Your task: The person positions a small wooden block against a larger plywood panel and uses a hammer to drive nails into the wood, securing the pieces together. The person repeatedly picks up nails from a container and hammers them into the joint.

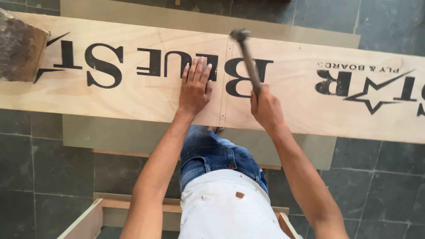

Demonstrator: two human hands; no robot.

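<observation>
Seen from above, a person's left hand (195, 88) presses flat, fingers together, on a long plywood board (133, 95) lying over a grey panel (128, 132) on the tiled floor (44, 163). The right hand (265, 106), fingers clamped on a hammer (248, 57), holds its head at the board's far edge, on a thin seam. Any nails there are too small to see, so progress is unclear.

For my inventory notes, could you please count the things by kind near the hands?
Hands: 2, left hand flat on the board, right hand gripping the handle
Hammer: 1
Printed plywood board: 1
Grey sheet underneath: 1
Total: 5
</observation>
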